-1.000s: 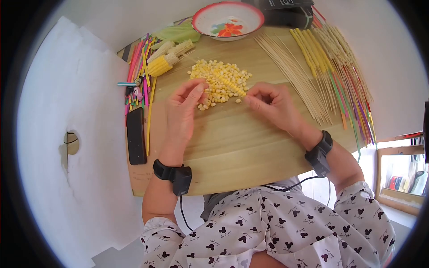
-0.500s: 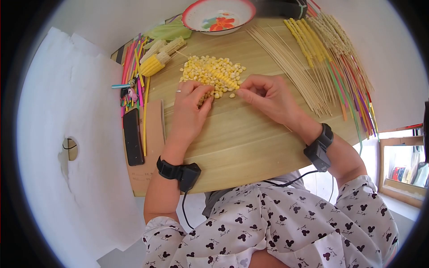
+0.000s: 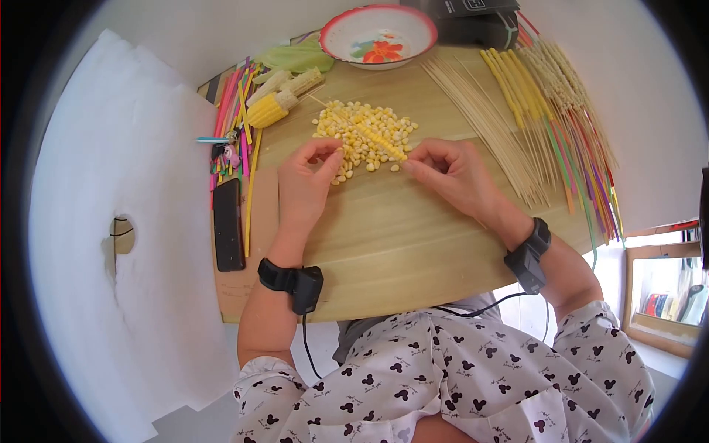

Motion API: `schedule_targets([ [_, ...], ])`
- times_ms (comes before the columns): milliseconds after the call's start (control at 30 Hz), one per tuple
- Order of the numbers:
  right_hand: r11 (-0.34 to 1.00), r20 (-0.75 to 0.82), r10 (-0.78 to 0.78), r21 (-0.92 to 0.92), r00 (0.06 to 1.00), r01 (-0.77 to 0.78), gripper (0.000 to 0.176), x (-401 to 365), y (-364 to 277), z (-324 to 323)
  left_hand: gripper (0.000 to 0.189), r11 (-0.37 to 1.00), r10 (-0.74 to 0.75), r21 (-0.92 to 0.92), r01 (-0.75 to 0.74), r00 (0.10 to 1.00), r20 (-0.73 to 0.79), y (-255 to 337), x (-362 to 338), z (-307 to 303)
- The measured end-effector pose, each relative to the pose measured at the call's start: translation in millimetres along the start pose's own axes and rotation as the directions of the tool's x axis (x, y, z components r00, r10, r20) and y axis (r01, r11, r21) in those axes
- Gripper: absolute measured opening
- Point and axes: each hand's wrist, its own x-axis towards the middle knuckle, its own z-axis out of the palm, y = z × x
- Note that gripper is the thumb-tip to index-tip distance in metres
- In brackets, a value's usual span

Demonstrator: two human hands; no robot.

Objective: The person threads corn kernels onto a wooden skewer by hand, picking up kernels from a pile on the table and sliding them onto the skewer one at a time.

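My right hand [image 3: 450, 176] pinches the lower end of a skewer strung with yellow corn kernels [image 3: 380, 140], which slants up to the left over the pile. My left hand [image 3: 309, 181] is at the pile's left edge, thumb and fingertips closed together; whatever they hold is too small to make out. Loose corn kernels [image 3: 359, 151] lie heaped on the wooden table [image 3: 399, 236] between my hands. The skewer's bare tip points past the pile's upper left.
Corn cobs [image 3: 267, 109] and husk lie upper left, near colored strips and a phone [image 3: 228, 225]. An enamel bowl [image 3: 379, 37] stands at the back. Bare skewers [image 3: 487, 125] and finished yellow kernel skewers [image 3: 509, 85] lie at the right.
My left hand has lifted from the kernels at the pile's lower edge and moved slightly left of them. The view has shifted a little; my right hand still pinches the skewer.
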Motion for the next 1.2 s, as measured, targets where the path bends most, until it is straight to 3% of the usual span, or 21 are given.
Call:
schedule_targets([
  [67, 1.000, 0.005, -0.004, 0.000, 1.000, 0.005, 0.014, 0, 0, 0, 0.013, 0.996, -0.052, -0.077, 0.050, 0.998, -0.023, -3, 4, -5],
  [133, 1.000, 0.011, -0.012, 0.003, 1.000, 0.012, 0.014, 0, 1, 0, 0.013, 0.936, -0.175, -0.314, 0.163, 0.984, -0.013, -4, 6, -8],
  [267, 1.000, 0.025, -0.009, 0.001, 1.000, 0.009, 0.014, 0, 3, -1, 0.015, 0.938, -0.152, -0.319, 0.136, 0.988, -0.027, -5, 8, -11],
  [367, 0.999, 0.035, -0.018, -0.050, 0.999, 0.020, 0.014, -1, -1, 1, 0.020, 0.889, -0.192, -0.432, 0.152, 0.980, -0.051, -5, 11, -21],
  [433, 0.998, 0.084, 0.014, 0.057, 0.996, -0.018, 0.014, -3, -1, 2, 0.020, 0.632, -0.291, -0.753, 0.183, 0.957, -0.012, -16, 14, -28],
  [467, 0.998, 0.093, -0.003, 0.060, 0.996, -0.002, 0.014, -3, 0, 3, 0.020, 0.640, -0.286, -0.750, 0.167, 0.958, -0.030, -19, 15, -32],
  [533, 0.990, 0.154, 0.022, 0.132, 0.988, -0.043, 0.014, -4, 1, 3, 0.022, 0.431, -0.396, -0.876, 0.218, 0.918, 0.033, -23, 17, -37],
  [733, 0.993, 0.201, 0.023, 0.111, 0.979, -0.046, 0.013, -6, 0, 4, 0.020, 0.264, -0.369, -0.941, 0.211, 0.923, 0.103, -28, 18, -41],
  [1200, 0.993, 0.204, 0.019, 0.106, 0.979, -0.042, 0.013, -5, 2, 5, 0.022, 0.336, -0.380, -0.911, 0.240, 0.919, 0.102, -21, 15, -37],
])
